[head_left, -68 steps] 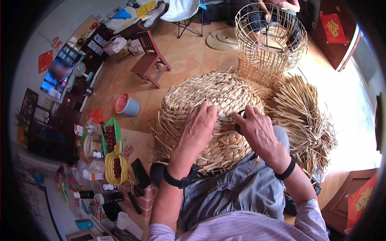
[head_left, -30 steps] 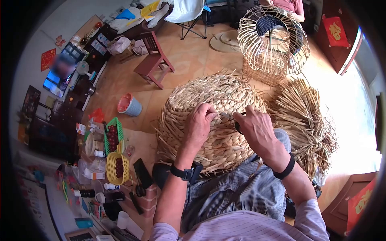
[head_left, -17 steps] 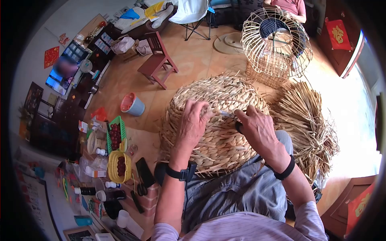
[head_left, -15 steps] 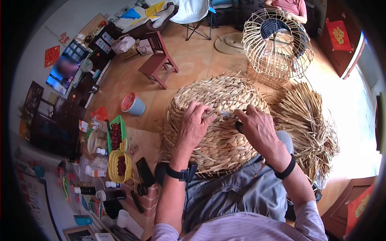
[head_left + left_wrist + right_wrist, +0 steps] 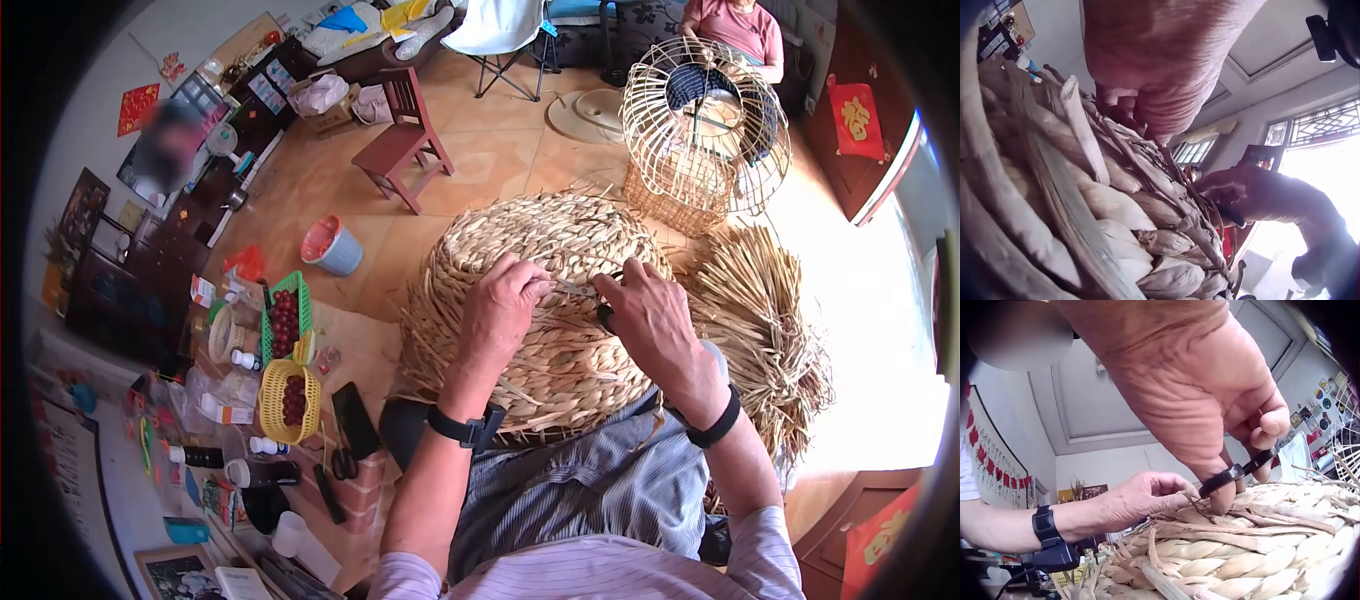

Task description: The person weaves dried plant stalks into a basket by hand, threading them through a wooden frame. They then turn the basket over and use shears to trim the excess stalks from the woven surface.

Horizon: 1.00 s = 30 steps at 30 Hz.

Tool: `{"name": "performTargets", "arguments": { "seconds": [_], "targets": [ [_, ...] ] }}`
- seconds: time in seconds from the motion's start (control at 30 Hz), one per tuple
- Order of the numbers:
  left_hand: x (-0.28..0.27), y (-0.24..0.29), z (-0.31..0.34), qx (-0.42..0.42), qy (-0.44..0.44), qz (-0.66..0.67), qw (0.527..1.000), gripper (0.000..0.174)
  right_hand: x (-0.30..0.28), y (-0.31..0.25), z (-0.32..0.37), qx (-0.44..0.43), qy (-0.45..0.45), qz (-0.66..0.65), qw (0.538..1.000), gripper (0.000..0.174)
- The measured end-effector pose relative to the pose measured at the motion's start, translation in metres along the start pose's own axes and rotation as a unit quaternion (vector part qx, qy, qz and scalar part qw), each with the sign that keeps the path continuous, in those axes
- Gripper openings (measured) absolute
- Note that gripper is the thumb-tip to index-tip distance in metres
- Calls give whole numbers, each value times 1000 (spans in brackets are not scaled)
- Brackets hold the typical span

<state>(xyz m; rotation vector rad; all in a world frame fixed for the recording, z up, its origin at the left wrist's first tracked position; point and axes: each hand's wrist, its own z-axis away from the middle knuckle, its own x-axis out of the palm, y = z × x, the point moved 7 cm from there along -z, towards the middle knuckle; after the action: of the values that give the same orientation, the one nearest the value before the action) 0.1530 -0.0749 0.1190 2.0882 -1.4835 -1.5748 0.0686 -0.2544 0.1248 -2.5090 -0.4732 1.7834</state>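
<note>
The basket was rested on the lap, frayed edge toward the body. A strand was pinched by the left hand; scissors were gripped by the right hand beside it. Open floor was seen beyond.

A home living room: tiled floor, wooden chair.

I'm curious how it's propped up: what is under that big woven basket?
The woven basket rests dome-up on striped trousers. On top, the left hand pinches a strand and the right hand holds scissors. Its inside is hidden.
</note>
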Motion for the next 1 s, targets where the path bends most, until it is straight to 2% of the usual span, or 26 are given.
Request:
{"name": "performTargets", "arguments": {
  "seconds": [0.13,0.43,0.53,0.6,0.63,0.67,0.73,0.77,0.83,0.9,0.93,1.0],
  "targets": [
    [6,-14,5,-73,31,53,995,9,-1,-3,-1,-10,7,-1,1000,17],
    [13,-28,9,-101,31,151,983,10,-4,-19,2,-7,30,50,998,18],
    [13,-30,8,-76,30,148,986,6,-1,-16,4,-18,25,25,999,20],
    [8,-48,10,-175,46,256,950,7,4,-10,5,-14,-6,-13,1000,22],
    [5,-55,11,-223,52,307,924,8,7,-8,6,-18,7,-1,1000,23],
    [7,-75,11,-217,82,363,902,10,6,-7,7,-15,9,-6,1000,22],
    [-3,-86,7,-226,52,426,874,16,4,-7,6,-8,16,-14,1000,19],
    [-7,-87,10,-215,74,384,895,21,3,-7,5,7,3,-31,999,16],
    [-31,-49,10,-190,117,296,929,34,1,-9,5,2,9,-30,1000,14],
    [-36,-25,2,-71,59,128,987,48,-1,-11,4,-2,16,-29,999,13],
    [-35,-15,2,-11,29,42,999,56,-2,-13,2,-7,21,-28,999,13],
    [-24,-15,3,34,-1,6,999,49,-4,-15,-1,-18,29,-24,999,12]
  ]
}}
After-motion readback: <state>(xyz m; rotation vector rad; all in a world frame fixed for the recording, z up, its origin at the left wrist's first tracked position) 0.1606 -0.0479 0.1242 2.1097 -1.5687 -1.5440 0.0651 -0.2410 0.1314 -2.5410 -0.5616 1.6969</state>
